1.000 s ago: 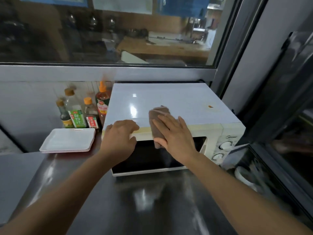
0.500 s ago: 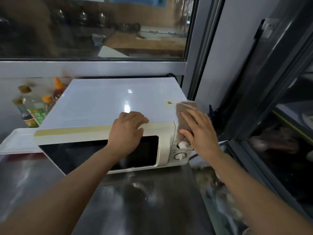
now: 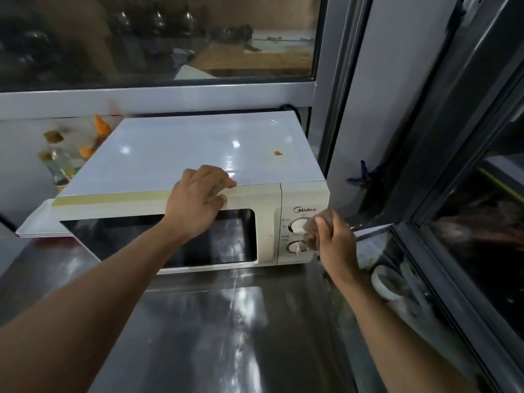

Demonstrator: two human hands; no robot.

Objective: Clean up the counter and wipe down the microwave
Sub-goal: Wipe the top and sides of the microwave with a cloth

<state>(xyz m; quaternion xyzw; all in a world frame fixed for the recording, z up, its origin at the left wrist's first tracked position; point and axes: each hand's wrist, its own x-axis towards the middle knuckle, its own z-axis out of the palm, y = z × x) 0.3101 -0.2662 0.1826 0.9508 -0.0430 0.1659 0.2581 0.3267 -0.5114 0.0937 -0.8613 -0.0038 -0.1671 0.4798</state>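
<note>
A white microwave [image 3: 198,146] stands on the steel counter [image 3: 215,330] under a window. My left hand [image 3: 198,199] rests on the top front edge of the microwave above the dark door, fingers curled over the edge. My right hand [image 3: 334,245] grips a brown cloth [image 3: 319,226] and presses it against the control panel, over the two white dials. A small orange spot [image 3: 278,153] marks the microwave's top at the right.
Several sauce bottles [image 3: 61,163] stand behind the microwave's left side, with stacked white trays [image 3: 37,225] in front of them. A white bowl [image 3: 387,282] sits low at the right beside a dark glass door frame. A blue clip [image 3: 364,177] hangs on the wall.
My right hand has carried the cloth from the top right corner down onto the dial panel. The left hand stays on the front edge; my view has shifted left.
</note>
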